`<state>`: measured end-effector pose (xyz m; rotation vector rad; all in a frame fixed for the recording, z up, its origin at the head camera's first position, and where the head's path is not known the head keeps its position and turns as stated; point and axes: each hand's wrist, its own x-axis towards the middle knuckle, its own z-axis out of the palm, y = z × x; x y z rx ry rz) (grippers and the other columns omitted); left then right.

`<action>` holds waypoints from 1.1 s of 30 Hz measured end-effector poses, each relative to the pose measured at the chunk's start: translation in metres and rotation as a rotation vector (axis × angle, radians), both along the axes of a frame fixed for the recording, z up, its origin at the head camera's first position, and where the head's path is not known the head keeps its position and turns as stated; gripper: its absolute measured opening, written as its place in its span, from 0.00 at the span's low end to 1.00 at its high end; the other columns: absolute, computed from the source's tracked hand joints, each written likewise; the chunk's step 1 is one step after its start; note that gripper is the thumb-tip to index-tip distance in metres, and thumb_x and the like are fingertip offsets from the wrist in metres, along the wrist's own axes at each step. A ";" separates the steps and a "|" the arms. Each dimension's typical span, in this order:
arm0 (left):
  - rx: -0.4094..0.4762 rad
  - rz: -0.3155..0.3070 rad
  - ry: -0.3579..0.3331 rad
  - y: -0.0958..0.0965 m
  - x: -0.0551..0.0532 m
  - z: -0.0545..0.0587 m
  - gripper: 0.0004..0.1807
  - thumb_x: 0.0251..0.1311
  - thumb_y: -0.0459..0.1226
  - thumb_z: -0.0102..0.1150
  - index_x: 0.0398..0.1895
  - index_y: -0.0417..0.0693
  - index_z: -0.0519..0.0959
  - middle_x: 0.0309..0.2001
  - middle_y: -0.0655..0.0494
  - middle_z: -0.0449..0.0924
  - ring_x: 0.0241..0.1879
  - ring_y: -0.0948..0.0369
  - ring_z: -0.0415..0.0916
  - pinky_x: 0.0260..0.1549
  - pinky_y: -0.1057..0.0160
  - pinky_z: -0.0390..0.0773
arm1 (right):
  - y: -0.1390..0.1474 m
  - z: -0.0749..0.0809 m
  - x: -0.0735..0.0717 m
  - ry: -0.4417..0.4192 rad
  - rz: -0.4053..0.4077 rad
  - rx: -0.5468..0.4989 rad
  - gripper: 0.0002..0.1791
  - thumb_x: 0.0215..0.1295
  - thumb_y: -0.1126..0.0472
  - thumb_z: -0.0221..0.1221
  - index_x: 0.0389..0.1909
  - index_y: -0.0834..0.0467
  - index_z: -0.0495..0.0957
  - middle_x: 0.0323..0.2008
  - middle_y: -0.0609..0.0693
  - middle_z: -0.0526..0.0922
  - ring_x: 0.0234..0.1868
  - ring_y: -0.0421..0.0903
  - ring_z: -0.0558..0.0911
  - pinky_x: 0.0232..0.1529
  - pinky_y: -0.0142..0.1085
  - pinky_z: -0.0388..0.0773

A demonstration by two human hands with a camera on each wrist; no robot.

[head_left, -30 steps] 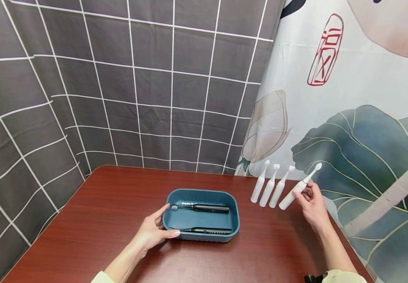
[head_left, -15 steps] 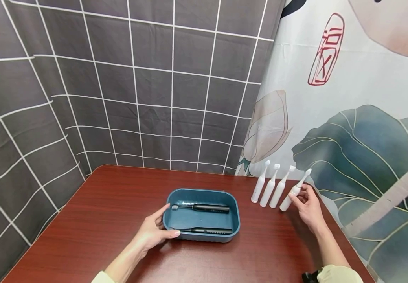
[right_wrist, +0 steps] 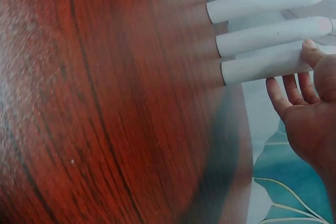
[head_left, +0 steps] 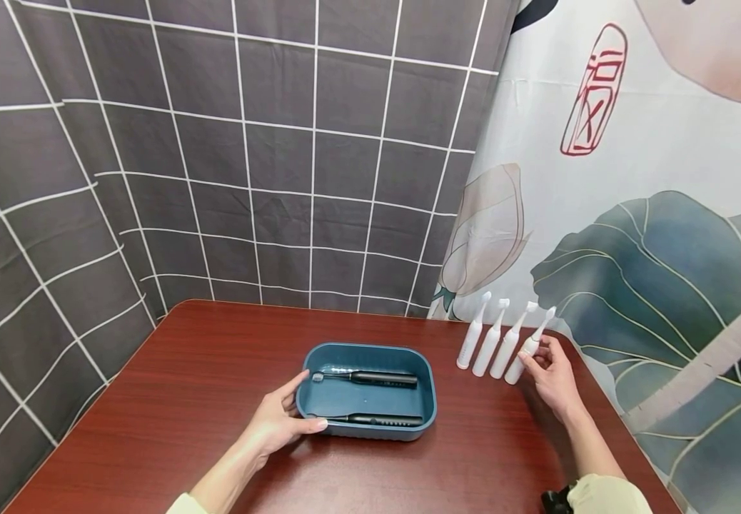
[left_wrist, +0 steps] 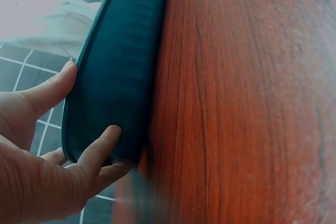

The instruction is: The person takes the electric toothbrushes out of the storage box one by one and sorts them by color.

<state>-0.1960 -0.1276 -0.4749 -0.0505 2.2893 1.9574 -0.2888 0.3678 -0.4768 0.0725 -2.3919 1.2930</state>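
Observation:
My right hand (head_left: pixel 555 377) holds a white electric toothbrush (head_left: pixel 520 362) by its handle, thumb on the near side and fingers behind. It stands upright at the right end of a row, close beside three more white electric toothbrushes (head_left: pixel 486 351). In the right wrist view the held toothbrush (right_wrist: pixel 262 65) has its base at the tabletop. My left hand (head_left: pixel 274 422) grips the left end of a blue plastic bin (head_left: pixel 433 396), thumb at the near rim. Inside the bin lie two black electric toothbrushes (head_left: pixel 383 378), one at the back, the other along the near wall.
The reddish-brown wooden table (head_left: pixel 216 357) ends just behind the row of toothbrushes and to the right of my right hand. A grey grid-patterned curtain (head_left: pixel 280 157) hangs behind, and a white curtain with painted leaves (head_left: pixel 653 264) hangs at the right.
My right hand has moved left with the white toothbrush, bringing it from tilted and apart to upright against the row. The left hand and the bin have stayed in place.

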 end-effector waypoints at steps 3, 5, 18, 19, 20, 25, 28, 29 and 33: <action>-0.003 0.002 -0.001 0.000 0.000 0.001 0.55 0.41 0.30 0.82 0.76 0.43 0.63 0.64 0.31 0.71 0.60 0.39 0.74 0.46 0.57 0.80 | 0.000 0.000 -0.001 -0.012 -0.006 -0.001 0.23 0.70 0.67 0.61 0.62 0.66 0.65 0.46 0.65 0.76 0.38 0.30 0.74 0.36 0.21 0.75; -0.010 0.005 0.001 0.001 0.000 0.001 0.55 0.41 0.31 0.82 0.76 0.44 0.63 0.65 0.32 0.70 0.61 0.40 0.73 0.47 0.57 0.80 | 0.000 0.000 -0.002 -0.020 -0.010 0.007 0.24 0.71 0.66 0.61 0.62 0.65 0.65 0.47 0.65 0.76 0.39 0.31 0.73 0.36 0.21 0.74; -0.013 0.005 0.008 0.001 0.000 0.000 0.55 0.41 0.31 0.82 0.76 0.44 0.63 0.64 0.31 0.71 0.60 0.40 0.74 0.48 0.56 0.80 | -0.002 0.003 0.000 -0.029 -0.044 0.047 0.27 0.70 0.65 0.62 0.65 0.65 0.64 0.48 0.64 0.75 0.42 0.40 0.73 0.38 0.18 0.69; -0.014 0.006 0.010 0.001 0.000 0.000 0.55 0.40 0.31 0.83 0.76 0.44 0.63 0.64 0.31 0.71 0.60 0.40 0.74 0.48 0.56 0.80 | -0.002 0.003 0.001 -0.029 -0.047 0.045 0.29 0.70 0.64 0.63 0.66 0.65 0.63 0.49 0.65 0.74 0.44 0.43 0.74 0.39 0.17 0.69; -0.011 0.005 0.009 0.001 0.000 0.000 0.55 0.40 0.31 0.83 0.76 0.44 0.63 0.64 0.31 0.71 0.60 0.40 0.74 0.48 0.57 0.80 | -0.002 0.004 0.002 -0.031 -0.053 0.042 0.31 0.70 0.64 0.63 0.68 0.66 0.62 0.49 0.65 0.74 0.45 0.46 0.75 0.39 0.17 0.69; 0.003 0.002 -0.013 0.001 0.000 -0.001 0.56 0.41 0.30 0.82 0.76 0.44 0.62 0.64 0.31 0.71 0.60 0.39 0.75 0.45 0.57 0.81 | -0.009 0.009 0.017 0.006 -0.176 -0.022 0.37 0.69 0.59 0.64 0.72 0.63 0.59 0.53 0.64 0.73 0.52 0.54 0.74 0.41 0.15 0.67; -0.004 0.008 -0.018 0.000 0.000 -0.002 0.55 0.41 0.30 0.82 0.76 0.45 0.63 0.64 0.31 0.71 0.60 0.39 0.75 0.45 0.56 0.81 | -0.021 0.015 0.030 0.122 -0.275 -0.070 0.34 0.67 0.60 0.66 0.70 0.61 0.64 0.51 0.61 0.75 0.49 0.47 0.74 0.44 0.17 0.67; -0.008 0.011 -0.016 0.000 0.000 -0.002 0.55 0.41 0.30 0.82 0.76 0.45 0.63 0.64 0.31 0.72 0.60 0.39 0.75 0.45 0.56 0.81 | -0.027 0.018 0.034 0.170 -0.294 -0.077 0.33 0.66 0.61 0.66 0.69 0.60 0.66 0.50 0.60 0.76 0.48 0.45 0.75 0.45 0.18 0.67; -0.011 0.012 -0.012 0.000 0.000 -0.002 0.56 0.40 0.31 0.83 0.76 0.45 0.63 0.63 0.31 0.72 0.59 0.40 0.75 0.45 0.56 0.81 | -0.059 0.039 0.053 0.346 -0.248 -0.080 0.32 0.60 0.69 0.69 0.65 0.63 0.71 0.48 0.60 0.78 0.45 0.43 0.76 0.46 0.22 0.69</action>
